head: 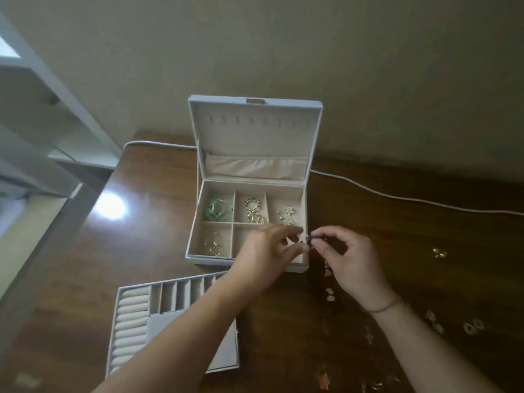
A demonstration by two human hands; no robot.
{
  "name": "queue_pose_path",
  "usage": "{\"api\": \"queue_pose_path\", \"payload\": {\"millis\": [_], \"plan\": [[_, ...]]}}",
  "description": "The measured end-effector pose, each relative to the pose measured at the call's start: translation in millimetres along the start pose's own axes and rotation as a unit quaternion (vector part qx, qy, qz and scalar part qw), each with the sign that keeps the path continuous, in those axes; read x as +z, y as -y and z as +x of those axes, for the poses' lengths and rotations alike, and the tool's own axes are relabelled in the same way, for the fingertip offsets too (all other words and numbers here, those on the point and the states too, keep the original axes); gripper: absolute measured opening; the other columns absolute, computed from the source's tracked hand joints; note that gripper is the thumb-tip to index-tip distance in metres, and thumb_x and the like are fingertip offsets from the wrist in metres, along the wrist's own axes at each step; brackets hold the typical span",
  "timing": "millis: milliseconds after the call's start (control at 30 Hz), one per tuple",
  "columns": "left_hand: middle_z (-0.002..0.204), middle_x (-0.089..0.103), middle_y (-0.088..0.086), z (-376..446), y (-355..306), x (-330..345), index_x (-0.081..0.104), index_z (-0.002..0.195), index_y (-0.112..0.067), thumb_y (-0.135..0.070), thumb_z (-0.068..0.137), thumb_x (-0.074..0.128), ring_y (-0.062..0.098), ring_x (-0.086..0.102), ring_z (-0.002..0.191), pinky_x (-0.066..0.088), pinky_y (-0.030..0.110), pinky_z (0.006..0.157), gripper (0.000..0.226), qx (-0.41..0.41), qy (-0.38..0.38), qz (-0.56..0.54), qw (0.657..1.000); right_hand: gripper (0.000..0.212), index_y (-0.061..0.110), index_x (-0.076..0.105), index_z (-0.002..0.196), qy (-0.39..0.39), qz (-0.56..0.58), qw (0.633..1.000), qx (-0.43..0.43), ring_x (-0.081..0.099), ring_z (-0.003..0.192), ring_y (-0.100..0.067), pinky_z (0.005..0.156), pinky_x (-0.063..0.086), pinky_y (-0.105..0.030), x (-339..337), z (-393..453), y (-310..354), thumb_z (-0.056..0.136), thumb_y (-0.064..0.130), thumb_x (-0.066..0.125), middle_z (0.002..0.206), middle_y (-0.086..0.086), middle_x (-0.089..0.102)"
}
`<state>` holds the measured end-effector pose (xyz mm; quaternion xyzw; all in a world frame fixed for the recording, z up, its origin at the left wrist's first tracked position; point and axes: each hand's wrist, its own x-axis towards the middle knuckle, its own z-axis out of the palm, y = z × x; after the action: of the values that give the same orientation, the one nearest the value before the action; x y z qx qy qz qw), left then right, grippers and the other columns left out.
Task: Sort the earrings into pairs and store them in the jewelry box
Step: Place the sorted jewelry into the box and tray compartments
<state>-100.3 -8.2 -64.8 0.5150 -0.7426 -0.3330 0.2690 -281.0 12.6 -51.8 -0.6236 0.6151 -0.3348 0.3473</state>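
White rectangular jewelry box [195, 222] sits open at the back of the dark wooden table [85, 251], earrings in four compartments. White padded tray [133, 316] lies in front-left of it. Loose gold earrings [439, 253] scattered on the table to the right. White cable [397, 197] runs behind.

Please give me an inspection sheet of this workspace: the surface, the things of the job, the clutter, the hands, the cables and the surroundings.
Surface: dark glossy wooden table with a light glare.
Job's things: open jewelry box, earrings in four compartments; the front right one is partly hidden by the hands. Green earrings back left, gold hoops back middle. Loose earrings lie on the table at right.
Clutter: removed tray with ring rolls and slots, front left.
Hands: left hand and right hand meet over the box's front right corner, pinching a small dark earring.
Cables: white cable behind the box.
Surroundings: beige wall; white shelf at left.
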Motion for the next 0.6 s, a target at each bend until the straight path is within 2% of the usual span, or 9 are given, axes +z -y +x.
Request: {"api": "queue_pose_path", "payload": {"millis": [67, 133, 200, 267, 333, 433, 500, 567, 600], "plan": [[0.098, 0.067, -0.011, -9, 28, -20, 0.072, 0.109, -0.017, -0.041, 0.092, 0.061, 0.005, 0.058, 0.088, 0.051, 0.028, 0.080, 0.032, 0.012, -0.060, 0.028, 0.998, 0.011, 0.030, 0.073, 0.094, 0.012, -0.169, 0.980, -0.102, 0.060, 0.089, -0.002, 0.083, 0.046, -0.024, 14, 22, 6, 0.084, 0.029, 0.068, 0.089, 0.018, 0.068], [0.098, 0.069, -0.006, -20, 59, -37, 0.073, 0.103, -0.016, -0.038, 0.094, 0.058, 0.013, 0.060, 0.090, 0.052, 0.036, 0.079, 0.028, 0.040, -0.108, 0.101, 0.988, 0.009, 0.036, 0.073, 0.090, 0.048, -0.311, 0.936, -0.156, 0.060, 0.097, -0.010, 0.098, 0.038, -0.041, 27, 40, 5, 0.083, 0.037, 0.068, 0.088, 0.017, 0.071], [0.103, 0.070, -0.004, -33, 85, -51, 0.073, 0.102, -0.018, -0.036, 0.091, 0.060, 0.021, 0.061, 0.094, 0.050, 0.043, 0.078, 0.025, 0.060, -0.128, 0.176, 0.974, 0.009, 0.039, 0.073, 0.089, 0.099, -0.382, 0.907, -0.145, 0.058, 0.111, -0.012, 0.113, 0.020, -0.052, 37, 48, 3, 0.083, 0.042, 0.068, 0.089, 0.018, 0.073], [0.112, 0.067, -0.004, -45, 101, -61, 0.071, 0.106, -0.020, -0.036, 0.084, 0.068, 0.026, 0.058, 0.105, 0.048, 0.046, 0.083, 0.028, 0.068, -0.137, 0.206, 0.966, 0.012, 0.040, 0.073, 0.091, 0.147, -0.440, 0.875, -0.140, 0.053, 0.123, -0.012, 0.115, 0.005, -0.059, 45, 48, 1, 0.084, 0.046, 0.065, 0.092, 0.018, 0.074], [0.125, 0.061, 0.000, -53, 110, -66, 0.067, 0.116, -0.021, -0.044, 0.078, 0.073, 0.031, 0.051, 0.118, 0.044, 0.049, 0.092, 0.044, 0.062, -0.135, 0.213, 0.966, 0.017, 0.041, 0.072, 0.096, 0.176, -0.479, 0.850, -0.131, 0.047, 0.130, -0.011, 0.115, -0.003, -0.060, 49, 48, 3, 0.087, 0.050, 0.059, 0.100, 0.017, 0.073], [0.147, 0.043, 0.007, -56, 115, -69, 0.053, 0.135, -0.022, -0.063, 0.070, 0.073, 0.035, 0.037, 0.135, 0.037, 0.053, 0.108, 0.080, 0.018, -0.105, 0.198, 0.974, 0.022, 0.043, 0.068, 0.103, 0.182, -0.475, 0.855, -0.097, 0.039, 0.136, -0.008, 0.114, -0.010, -0.059, 51, 50, 8, 0.088, 0.053, 0.055, 0.112, 0.016, 0.070], [0.157, 0.027, 0.006, -56, 114, -69, 0.039, 0.146, -0.022, -0.064, 0.065, 0.077, 0.032, 0.027, 0.144, 0.031, 0.049, 0.114, 0.098, -0.027, -0.090, 0.150, 0.984, 0.023, 0.042, 0.068, 0.104, 0.184, -0.448, 0.870, -0.093, 0.036, 0.137, -0.008, 0.115, -0.010, -0.056, 49, 51, 9, 0.087, 0.052, 0.058, 0.115, 0.016, 0.068], [0.162, 0.014, 0.002, -57, 113, -69, 0.025, 0.152, -0.026, -0.062, 0.061, 0.080, 0.024, 0.021, 0.148, 0.030, 0.043, 0.114, 0.112, -0.075, -0.090, 0.095, 0.989, 0.019, 0.038, 0.069, 0.101, 0.151, -0.375, 0.908, -0.110, 0.040, 0.135, -0.010, 0.119, 0.000, -0.049, 45, 45, 3, 0.085, 0.046, 0.064, 0.114, 0.015, 0.068], [0.164, 0.010, -0.002, -57, 111, -69, 0.018, 0.153, -0.029, -0.062, 0.059, 0.080, 0.020, 0.020, 0.149, 0.033, 0.041, 0.112, 0.117, -0.094, -0.088, 0.078, 0.989, 0.020, 0.036, 0.070, 0.102, 0.108, -0.324, 0.933, -0.115, 0.044, 0.131, -0.011, 0.118, 0.010, -0.044, 42, 37, -2, 0.084, 0.042, 0.067, 0.114, 0.014, 0.068]]}}
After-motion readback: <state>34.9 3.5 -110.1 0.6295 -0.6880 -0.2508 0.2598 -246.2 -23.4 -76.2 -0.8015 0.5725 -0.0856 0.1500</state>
